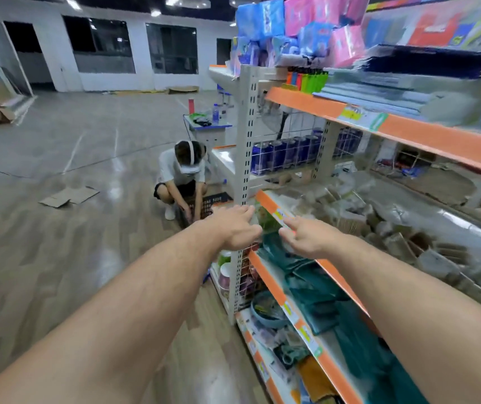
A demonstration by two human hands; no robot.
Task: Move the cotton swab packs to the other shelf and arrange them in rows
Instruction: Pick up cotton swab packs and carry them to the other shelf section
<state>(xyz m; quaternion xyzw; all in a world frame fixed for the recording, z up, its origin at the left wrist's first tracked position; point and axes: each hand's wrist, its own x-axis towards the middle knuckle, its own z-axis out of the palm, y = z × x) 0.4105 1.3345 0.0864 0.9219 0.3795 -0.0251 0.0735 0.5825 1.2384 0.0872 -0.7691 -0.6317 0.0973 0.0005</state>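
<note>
head view: left hand [233, 228] and right hand [306, 239], both released, flank a green pack [264, 218] at the shelf [268, 204] corner, seemingly to grasp it.

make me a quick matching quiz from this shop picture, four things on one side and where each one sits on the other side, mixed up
Things
1. pink and blue packs
2. dark blue cans
3. teal bags
4. flat cardboard

Places
a. on the floor
b. behind the wire grid
c. on top of the rack
d. on a lower shelf, nearest the camera

Pairs: 1-c, 2-b, 3-d, 4-a
</note>
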